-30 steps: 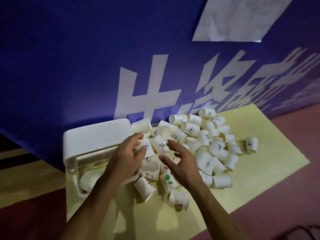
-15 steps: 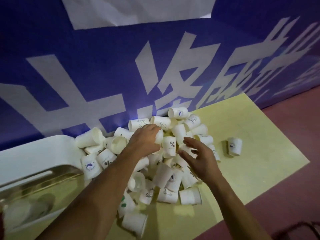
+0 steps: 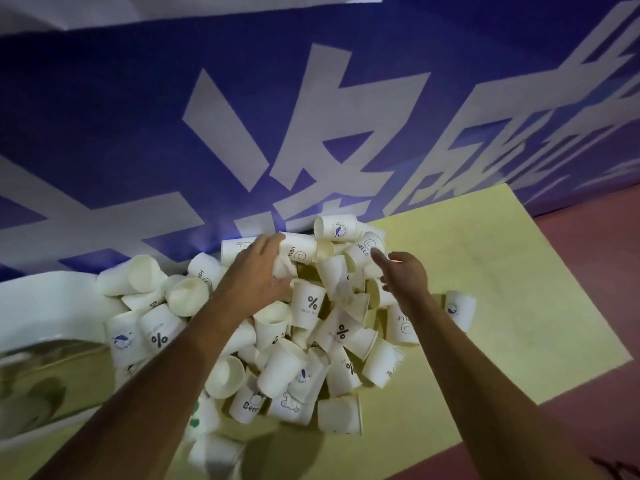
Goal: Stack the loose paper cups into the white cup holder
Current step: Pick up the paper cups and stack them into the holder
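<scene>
- Dim, bluish indoor light, brightest on the yellow mat [image 3: 502, 271].
- Soft shadows under the forearms.
- Wide-angle bending at the edges.
- Lower corners blurred.

Matt paper cups [image 3: 308, 304]; glossy white plastic holder [image 3: 45, 306].

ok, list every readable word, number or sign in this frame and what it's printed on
"%" with "NICE DAY" under it: upright cup mid-pile.
"%": cup at left; cup right of centre.
"HELLO" with smiley: cup by the right hand.
"HEL", rest hidden: cup by the left hand.
"HELLO", upside down: cup.
"Bea", cut off: cup at front.
Large white characters on the blue banner: cropped, unreadable.
Bird logos' small text: blurred.
</scene>
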### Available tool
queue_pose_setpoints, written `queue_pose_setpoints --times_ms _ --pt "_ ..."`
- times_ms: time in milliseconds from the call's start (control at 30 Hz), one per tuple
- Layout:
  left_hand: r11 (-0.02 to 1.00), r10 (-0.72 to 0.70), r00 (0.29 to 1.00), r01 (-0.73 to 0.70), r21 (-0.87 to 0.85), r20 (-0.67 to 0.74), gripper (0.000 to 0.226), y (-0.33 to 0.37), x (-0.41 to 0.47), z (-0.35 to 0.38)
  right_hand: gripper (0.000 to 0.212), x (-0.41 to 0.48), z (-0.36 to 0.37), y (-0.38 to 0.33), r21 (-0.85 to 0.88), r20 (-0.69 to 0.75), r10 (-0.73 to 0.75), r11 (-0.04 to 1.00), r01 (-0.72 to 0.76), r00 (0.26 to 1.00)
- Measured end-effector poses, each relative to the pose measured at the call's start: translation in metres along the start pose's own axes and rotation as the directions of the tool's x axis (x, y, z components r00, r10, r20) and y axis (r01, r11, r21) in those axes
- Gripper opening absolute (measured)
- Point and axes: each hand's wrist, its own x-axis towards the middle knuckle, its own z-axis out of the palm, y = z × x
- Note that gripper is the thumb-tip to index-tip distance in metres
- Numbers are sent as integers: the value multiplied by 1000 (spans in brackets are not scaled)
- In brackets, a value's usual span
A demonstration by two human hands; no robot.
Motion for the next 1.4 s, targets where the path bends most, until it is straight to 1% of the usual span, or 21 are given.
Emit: queue_pose_setpoints --times_ms 33,67,100,133,167,200,233,333,400,433,500,533,567,633,733,800,933,1033,1133,1267,1400 --pt "990 -55 993 41 -131 -109 73 5 -8 -6 73 12 1 -7 48 27 89 995 -91 996" --pt "963 -139 969 84 -256 -205 71 8 -15 -11 70 23 3 -14 107 79 184 976 -192 980" --pt "917 -240 933 127 -378 -267 68 10 -22 -15 67 32 6 -20 158 152 262 946 -285 953" --pt "856 -336 896 162 -491 -289 65 12 -29 -19 65 39 8 -25 180 228 311 918 -354 923" --pt "789 -411 867 184 -586 -282 63 13 -32 -22 64 49 13 -27 171 280 337 904 -393 899" --pt "735 -457 850 194 -650 -263 63 12 -33 -24 64 58 17 -28 163 297 356 895 -415 886" --pt "701 -478 843 197 -685 -246 64 11 -32 -26 63 66 22 -27 156 283 375 890 -428 883" --pt "682 -476 852 203 -702 -216 69 6 -29 -28 60 82 36 -26 205 212 407 870 -448 888" --pt "671 -484 850 208 -711 -209 67 0 -29 -28 61 82 39 -27 180 131 368 904 -387 921" --pt "670 -490 846 210 -712 -211 62 -2 -30 -27 62 78 39 -26 149 79 312 935 -320 947" --pt "680 -495 837 205 -704 -235 48 -5 -33 -25 61 62 35 -23 84 -36 140 987 -137 989" --pt "681 -495 833 195 -706 -247 43 -6 -35 -23 60 51 31 -22 57 -74 47 997 -43 996" --pt "678 -490 832 176 -713 -260 40 -6 -38 -22 60 40 25 -20 29 -99 -39 999 42 994" --pt "677 -464 840 132 -724 -281 40 -7 -44 -21 61 15 13 -18 -19 -102 -186 983 185 977" --pt "681 -410 868 87 -727 -280 51 -11 -59 -23 73 -26 -1 -20 -11 -35 -385 923 385 922" --pt "672 -382 883 61 -738 -274 59 -16 -72 -26 73 -49 -4 -24 -9 11 -488 873 488 873" --pt "704 -363 884 53 -709 -294 67 -32 -112 -38 85 -98 12 -38 -25 62 -601 797 603 797" --pt "730 -381 881 102 -676 -279 70 -55 -154 -50 78 -137 36 -49 17 128 -672 737 676 729" --pt "701 -443 859 154 -696 -256 71 -85 -201 -62 78 -177 71 -60 48 202 -687 719 693 698" --pt "717 -471 831 166 -677 -296 71 -142 -274 -83 74 -236 137 -68 91 308 -724 668 738 617" --pt "751 -508 783 199 -630 -359 64 -208 -337 -107 67 -303 204 -71 149 349 -753 633 760 559"
